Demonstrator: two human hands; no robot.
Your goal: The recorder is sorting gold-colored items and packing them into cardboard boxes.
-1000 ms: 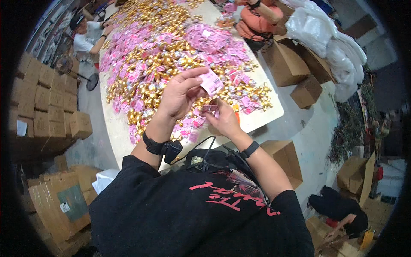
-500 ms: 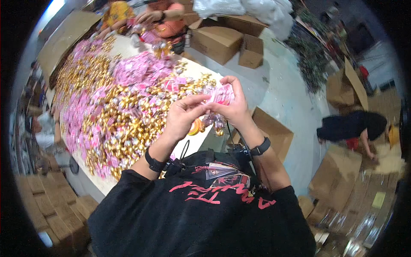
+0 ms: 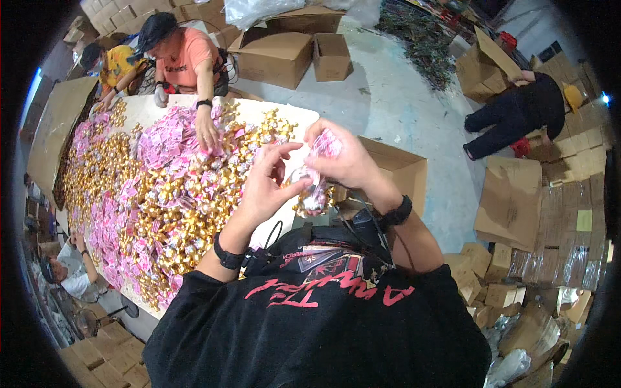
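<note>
My right hand (image 3: pixel 352 165) is closed around a bundle of pink-and-white cards (image 3: pixel 328 143) at the table's right edge. Below it hangs a cluster of small shiny gold and clear baubles (image 3: pixel 315 202), seemingly joined to the cards. To its left, my left hand (image 3: pixel 262 187) has its fingers curved and apart, the thumb close to the bundle; whether it touches is unclear. Spread over the white table (image 3: pixel 305 121) is a big heap of gold baubles (image 3: pixel 194 223) mixed with pink cards (image 3: pixel 162 143).
Across the table a person in an orange shirt (image 3: pixel 193 58) reaches into the heap, beside one in yellow (image 3: pixel 118 68). Another person (image 3: pixel 74 271) sits at the left. An open carton (image 3: pixel 401 171) stands by my right arm. Someone in dark clothes (image 3: pixel 517 110) bends near stacked cartons (image 3: pixel 556 233).
My left hand has come away from the cards and its fingers have spread. The bundle now hangs from my right hand. The view has shifted, showing more of the people opposite.
</note>
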